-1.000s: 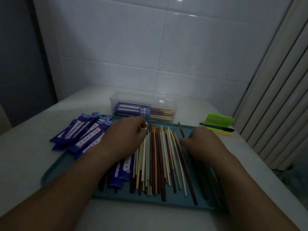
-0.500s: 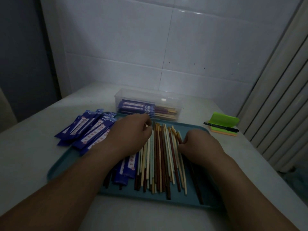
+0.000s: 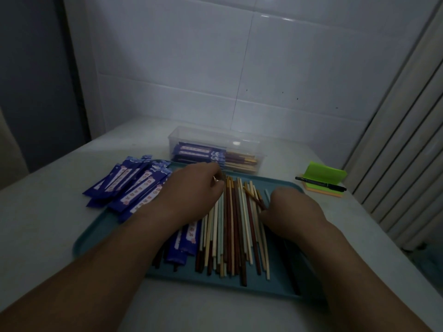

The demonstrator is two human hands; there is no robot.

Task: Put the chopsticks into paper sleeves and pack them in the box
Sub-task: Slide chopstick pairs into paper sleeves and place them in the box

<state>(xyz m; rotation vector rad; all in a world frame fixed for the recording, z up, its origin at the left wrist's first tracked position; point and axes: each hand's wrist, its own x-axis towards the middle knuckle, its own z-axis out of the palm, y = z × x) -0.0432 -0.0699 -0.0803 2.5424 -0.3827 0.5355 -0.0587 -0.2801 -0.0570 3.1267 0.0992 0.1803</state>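
Slewed askew since earlier, brown chopstick [image 3: 254,198] pinched in right hand [image 3: 292,209]; left hand [image 3: 191,190], grip unclear, by far tray [image 3: 284,184] rim.

hands: 2, left hand [image 3: 191,195] + right hand [image 3: 292,209]
tray [image 3: 191,280]: 1
box [image 3: 215,137]: 1
loose chopsticks [image 3: 230,224]: 20+, exact no. unclear
empty sleeves [image 3: 134,185]: approx. a dozen, overlapping
sleeved pairs [image 3: 201,152]: 3+ in box, approx. 2 on tray
pen [image 3: 318,183]: 1
sticky pads [image 3: 326,172]: 2, stacked

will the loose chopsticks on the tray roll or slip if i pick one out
Probably stiff: the chopsticks lie dead straight. Likely light, being so thin. On the smooth tray they may slide and nudge neighbours; one the right hand pinches lies askew.
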